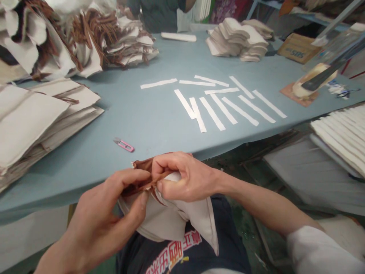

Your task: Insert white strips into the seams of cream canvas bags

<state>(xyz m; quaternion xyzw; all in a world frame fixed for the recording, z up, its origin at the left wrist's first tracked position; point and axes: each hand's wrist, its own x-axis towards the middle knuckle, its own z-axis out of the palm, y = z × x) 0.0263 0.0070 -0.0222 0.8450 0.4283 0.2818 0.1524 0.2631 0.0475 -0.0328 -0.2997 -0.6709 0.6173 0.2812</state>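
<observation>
Brown-edged fabric — your left fingers and right fingers pinch it by the worktop edge — pink snips lie beyond.

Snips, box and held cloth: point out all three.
Snips (127,146), head view: on the pink handle.
Box (299,48), head view: on its brown cardboard side.
Held cloth (165,223), head view: on its pale hanging part.

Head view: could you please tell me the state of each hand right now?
Left hand: closed, pinching the cream-and-brown fabric piece at its brown part.
Right hand: closed, pinching the same piece.
</observation>
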